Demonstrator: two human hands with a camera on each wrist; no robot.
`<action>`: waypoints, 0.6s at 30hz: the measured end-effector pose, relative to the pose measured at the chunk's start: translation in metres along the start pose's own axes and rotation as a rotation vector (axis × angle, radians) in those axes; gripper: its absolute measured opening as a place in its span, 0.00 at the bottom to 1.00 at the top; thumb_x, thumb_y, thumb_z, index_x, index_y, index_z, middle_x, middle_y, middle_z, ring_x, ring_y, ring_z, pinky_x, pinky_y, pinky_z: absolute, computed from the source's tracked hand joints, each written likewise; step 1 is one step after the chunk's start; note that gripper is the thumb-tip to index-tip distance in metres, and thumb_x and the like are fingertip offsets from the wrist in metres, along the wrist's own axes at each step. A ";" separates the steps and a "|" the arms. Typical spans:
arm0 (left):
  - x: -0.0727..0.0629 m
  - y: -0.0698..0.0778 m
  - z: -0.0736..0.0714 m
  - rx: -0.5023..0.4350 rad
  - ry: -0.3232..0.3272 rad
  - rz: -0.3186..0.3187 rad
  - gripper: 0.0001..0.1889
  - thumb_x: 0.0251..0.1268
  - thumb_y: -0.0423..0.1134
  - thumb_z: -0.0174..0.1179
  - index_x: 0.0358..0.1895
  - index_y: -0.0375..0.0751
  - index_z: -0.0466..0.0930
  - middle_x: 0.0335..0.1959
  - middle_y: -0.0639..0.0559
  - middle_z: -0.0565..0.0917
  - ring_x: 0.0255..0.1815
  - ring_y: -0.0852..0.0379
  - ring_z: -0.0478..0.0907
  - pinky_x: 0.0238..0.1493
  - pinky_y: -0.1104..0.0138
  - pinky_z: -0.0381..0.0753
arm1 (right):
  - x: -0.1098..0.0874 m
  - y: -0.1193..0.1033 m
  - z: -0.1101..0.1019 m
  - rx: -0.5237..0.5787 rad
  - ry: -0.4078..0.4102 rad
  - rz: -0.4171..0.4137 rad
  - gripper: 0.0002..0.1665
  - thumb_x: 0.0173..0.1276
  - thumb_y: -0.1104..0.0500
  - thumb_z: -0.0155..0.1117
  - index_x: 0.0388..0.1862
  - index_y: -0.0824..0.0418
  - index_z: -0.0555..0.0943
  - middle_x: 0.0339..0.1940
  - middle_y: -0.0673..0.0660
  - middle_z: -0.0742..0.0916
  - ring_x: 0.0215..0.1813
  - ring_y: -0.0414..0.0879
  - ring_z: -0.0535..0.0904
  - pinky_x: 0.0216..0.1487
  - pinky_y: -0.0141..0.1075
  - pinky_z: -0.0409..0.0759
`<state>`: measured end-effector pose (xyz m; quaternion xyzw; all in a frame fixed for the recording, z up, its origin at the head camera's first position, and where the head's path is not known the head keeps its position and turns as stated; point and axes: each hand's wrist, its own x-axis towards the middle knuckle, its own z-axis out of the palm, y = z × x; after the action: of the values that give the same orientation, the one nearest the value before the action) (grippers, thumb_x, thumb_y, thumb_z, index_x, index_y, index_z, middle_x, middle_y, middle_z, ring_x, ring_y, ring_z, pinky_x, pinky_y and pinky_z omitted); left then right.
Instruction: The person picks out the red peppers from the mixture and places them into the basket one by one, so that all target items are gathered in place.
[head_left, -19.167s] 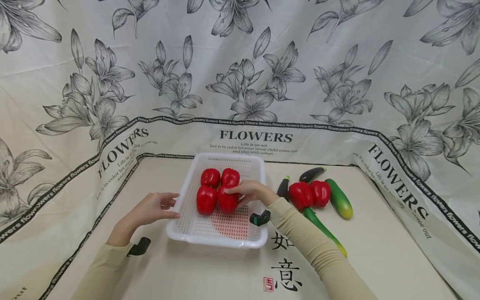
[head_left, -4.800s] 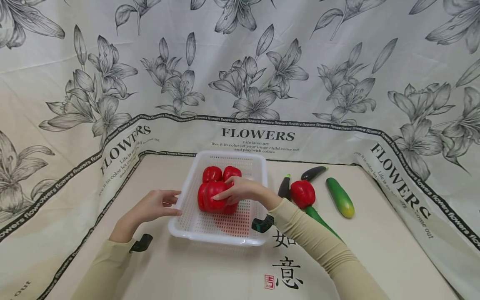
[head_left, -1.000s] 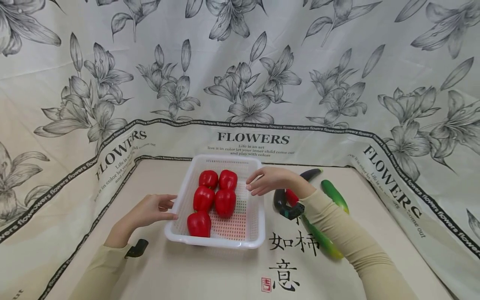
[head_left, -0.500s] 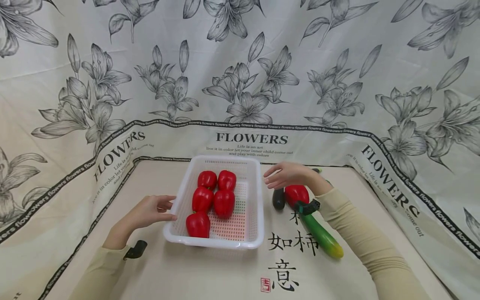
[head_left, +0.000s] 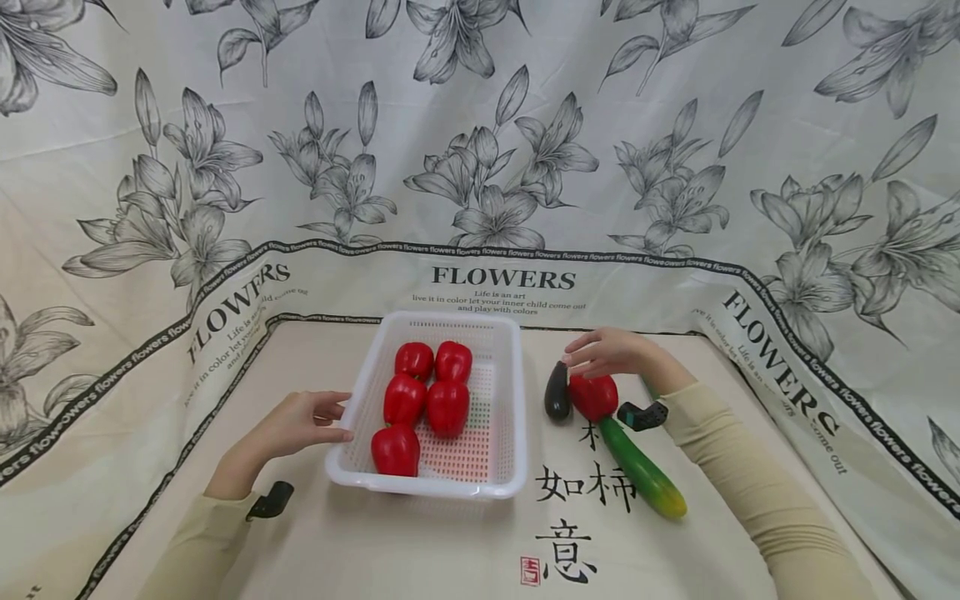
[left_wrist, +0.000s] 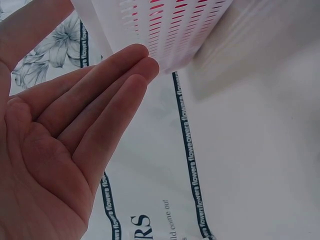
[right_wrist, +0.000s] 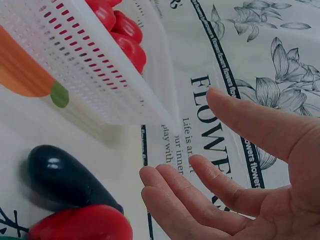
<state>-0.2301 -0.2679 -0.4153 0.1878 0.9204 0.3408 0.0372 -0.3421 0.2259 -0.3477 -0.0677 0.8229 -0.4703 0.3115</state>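
Observation:
In the head view my left hand (head_left: 303,423) is at the left side of a white perforated basket (head_left: 480,485), its fingers straight against the wall in the left wrist view. Several red bell peppers (head_left: 448,409) lie inside the basket. To the right of it, my right hand (head_left: 613,352) hovers with relaxed fingers and holds nothing. Just below that hand are a dark eggplant (head_left: 557,395) and another red bell pepper (head_left: 595,397), side by side. A green cucumber with a yellowish end (head_left: 643,472) lies nearer to me, its far tip by the pepper.
Behind my right wrist a second green cucumber is almost wholly hidden. The pale table covering (head_left: 420,542) bears black characters (head_left: 566,550) and a red stamp. A floral curtain (head_left: 480,167) closes off the back and both sides.
Two peppers have left the table at right since the oldest frame; the basket holds one more. My right hand, gripping a pepper earlier, has let go and moved right. My left hand stays by the basket.

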 end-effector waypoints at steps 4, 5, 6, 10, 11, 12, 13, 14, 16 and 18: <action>0.000 0.000 0.000 -0.001 0.000 0.000 0.37 0.50 0.50 0.71 0.60 0.30 0.73 0.43 0.42 0.86 0.44 0.47 0.84 0.45 0.56 0.84 | -0.004 0.008 -0.009 0.015 0.018 0.024 0.34 0.70 0.59 0.57 0.68 0.75 0.59 0.59 0.68 0.78 0.58 0.54 0.79 0.66 0.50 0.70; 0.000 0.000 0.000 -0.002 0.000 -0.001 0.37 0.49 0.50 0.71 0.60 0.30 0.73 0.43 0.42 0.86 0.44 0.47 0.84 0.46 0.56 0.84 | -0.005 0.010 -0.011 0.017 0.019 0.026 0.34 0.71 0.60 0.56 0.68 0.76 0.59 0.60 0.69 0.77 0.56 0.52 0.80 0.66 0.49 0.70; 0.000 0.000 0.000 -0.003 0.000 0.000 0.37 0.49 0.50 0.71 0.60 0.30 0.72 0.43 0.42 0.85 0.44 0.47 0.84 0.45 0.56 0.84 | -0.006 0.013 -0.013 0.026 0.021 0.031 0.34 0.71 0.60 0.56 0.68 0.76 0.58 0.62 0.70 0.76 0.55 0.51 0.80 0.66 0.48 0.70; 0.000 0.000 0.001 -0.006 -0.004 -0.003 0.37 0.49 0.50 0.71 0.60 0.30 0.72 0.44 0.42 0.85 0.44 0.47 0.83 0.45 0.56 0.84 | -0.008 0.022 -0.022 0.068 0.046 0.063 0.34 0.71 0.60 0.56 0.69 0.76 0.58 0.65 0.71 0.73 0.52 0.46 0.81 0.67 0.47 0.70; 0.000 0.000 0.001 -0.008 -0.006 -0.003 0.37 0.49 0.50 0.71 0.60 0.30 0.72 0.44 0.42 0.85 0.44 0.47 0.83 0.46 0.55 0.84 | -0.009 0.024 -0.024 0.087 0.059 0.074 0.35 0.70 0.61 0.57 0.69 0.76 0.58 0.65 0.70 0.73 0.53 0.47 0.81 0.67 0.47 0.70; 0.000 0.000 0.001 -0.008 -0.007 -0.004 0.37 0.49 0.50 0.71 0.60 0.30 0.72 0.44 0.42 0.85 0.44 0.47 0.83 0.46 0.55 0.84 | -0.010 0.027 -0.025 0.102 0.070 0.082 0.35 0.70 0.61 0.57 0.69 0.75 0.58 0.65 0.70 0.72 0.54 0.48 0.80 0.68 0.47 0.69; 0.000 0.000 0.001 -0.007 -0.007 -0.003 0.37 0.49 0.49 0.71 0.60 0.30 0.72 0.44 0.42 0.85 0.45 0.47 0.83 0.46 0.55 0.84 | -0.011 0.029 -0.027 0.102 0.076 0.086 0.36 0.70 0.60 0.58 0.69 0.75 0.57 0.66 0.70 0.72 0.56 0.50 0.79 0.68 0.47 0.69; 0.000 0.000 0.001 -0.006 -0.006 -0.004 0.37 0.50 0.50 0.71 0.60 0.30 0.72 0.44 0.42 0.85 0.45 0.47 0.83 0.46 0.55 0.84 | -0.011 0.032 -0.029 0.092 0.078 0.083 0.36 0.70 0.60 0.57 0.70 0.76 0.57 0.66 0.71 0.72 0.58 0.52 0.78 0.68 0.48 0.68; 0.000 0.000 0.001 -0.002 -0.002 -0.004 0.37 0.50 0.50 0.71 0.60 0.30 0.72 0.44 0.42 0.85 0.45 0.48 0.83 0.46 0.55 0.84 | -0.012 0.037 -0.032 0.079 0.089 0.079 0.37 0.70 0.59 0.57 0.70 0.76 0.55 0.67 0.71 0.70 0.62 0.56 0.75 0.68 0.47 0.69; 0.000 0.000 0.000 0.001 0.002 -0.003 0.37 0.50 0.50 0.71 0.61 0.30 0.72 0.44 0.42 0.85 0.45 0.48 0.83 0.47 0.55 0.84 | -0.011 0.044 -0.036 0.063 0.102 0.079 0.39 0.70 0.58 0.57 0.70 0.77 0.55 0.69 0.72 0.68 0.66 0.59 0.71 0.67 0.46 0.71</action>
<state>-0.2299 -0.2680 -0.4156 0.1864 0.9209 0.3403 0.0368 -0.3463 0.2809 -0.3652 -0.0014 0.8245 -0.4863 0.2895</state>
